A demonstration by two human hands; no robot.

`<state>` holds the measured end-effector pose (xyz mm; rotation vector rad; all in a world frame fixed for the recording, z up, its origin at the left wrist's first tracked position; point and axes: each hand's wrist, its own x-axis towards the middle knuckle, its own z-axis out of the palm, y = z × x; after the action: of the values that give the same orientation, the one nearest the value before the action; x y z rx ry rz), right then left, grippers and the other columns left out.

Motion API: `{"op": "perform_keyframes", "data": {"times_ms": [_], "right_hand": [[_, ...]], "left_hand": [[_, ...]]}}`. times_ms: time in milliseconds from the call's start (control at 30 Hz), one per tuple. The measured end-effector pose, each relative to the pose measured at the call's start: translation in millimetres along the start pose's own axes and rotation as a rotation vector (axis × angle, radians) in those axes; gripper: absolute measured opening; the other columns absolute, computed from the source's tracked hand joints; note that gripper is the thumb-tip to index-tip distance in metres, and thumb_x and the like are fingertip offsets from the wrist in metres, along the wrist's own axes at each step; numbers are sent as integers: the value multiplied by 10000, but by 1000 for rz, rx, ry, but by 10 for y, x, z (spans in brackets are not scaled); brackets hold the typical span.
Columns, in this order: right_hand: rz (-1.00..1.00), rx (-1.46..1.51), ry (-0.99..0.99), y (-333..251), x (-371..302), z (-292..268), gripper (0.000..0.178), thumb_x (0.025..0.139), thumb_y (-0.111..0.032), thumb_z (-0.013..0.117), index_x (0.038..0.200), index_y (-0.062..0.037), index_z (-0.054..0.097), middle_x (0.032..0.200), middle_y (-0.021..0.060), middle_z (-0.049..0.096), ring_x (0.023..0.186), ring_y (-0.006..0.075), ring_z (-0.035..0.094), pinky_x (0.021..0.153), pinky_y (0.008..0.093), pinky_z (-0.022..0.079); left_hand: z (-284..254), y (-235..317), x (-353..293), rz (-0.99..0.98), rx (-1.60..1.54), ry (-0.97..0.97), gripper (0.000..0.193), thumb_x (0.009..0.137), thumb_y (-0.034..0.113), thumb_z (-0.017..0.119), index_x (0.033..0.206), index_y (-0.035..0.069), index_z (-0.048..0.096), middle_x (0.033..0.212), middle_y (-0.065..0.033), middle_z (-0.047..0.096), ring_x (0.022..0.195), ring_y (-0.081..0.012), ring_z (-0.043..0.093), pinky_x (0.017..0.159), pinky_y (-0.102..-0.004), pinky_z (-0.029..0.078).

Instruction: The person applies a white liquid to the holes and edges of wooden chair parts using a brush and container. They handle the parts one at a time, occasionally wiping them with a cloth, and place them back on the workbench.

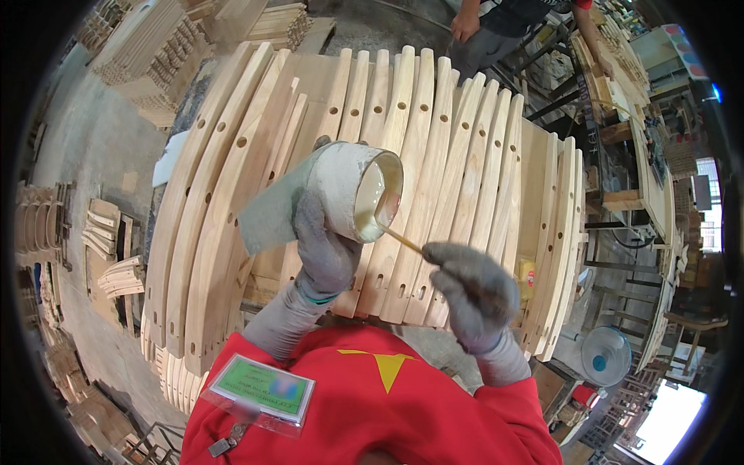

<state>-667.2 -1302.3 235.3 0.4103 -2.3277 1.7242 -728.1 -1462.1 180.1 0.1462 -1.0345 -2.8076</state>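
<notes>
My left hand [324, 244], gloved in grey, grips a white cup [333, 182] that is tilted so its mouth faces right. Creamy liquid [372, 190] coats the inside of it. A translucent greenish sheet [271, 205] sticks out to the left from behind the cup; how it is held is hidden. In my gloved right hand [474, 294] a thin stick [403, 239] is pinched, its far end inside the cup's mouth. Under both hands lie rows of curved wooden slats [415, 116] with round holes near their far ends and slots near their near ends.
More slats [205, 194] lie at the left of the table, and others [562, 232] at the right beside a yellow container [527, 279]. Another person [496, 31] stands beyond the table, near a workbench [620, 101]. Stacked wood [151, 58] stands far left; a clear water jug [604, 356] is lower right.
</notes>
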Motion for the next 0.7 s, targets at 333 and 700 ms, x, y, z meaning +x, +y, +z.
{"op": "perform_keyframes", "data": {"times_ms": [333, 700], "right_hand": [[192, 673, 268, -1, 28, 80, 216, 761, 134, 512, 930, 0, 489, 953, 252, 591, 885, 325, 613, 786, 442, 519], [372, 283, 367, 911, 1458, -228, 160, 774, -79, 625, 887, 22, 575, 838, 159, 619, 751, 208, 630, 705, 292, 519]], "left_hand": [[169, 219, 25, -144, -202, -162, 630, 901, 507, 321, 1350, 67, 286, 1288, -123, 438, 1204, -257, 412, 1018, -389, 319], [-179, 103, 541, -75, -147, 197, 511, 900, 437, 409, 1261, 76, 423, 1220, -69, 499, 1160, -231, 458, 978, -416, 385]]}}
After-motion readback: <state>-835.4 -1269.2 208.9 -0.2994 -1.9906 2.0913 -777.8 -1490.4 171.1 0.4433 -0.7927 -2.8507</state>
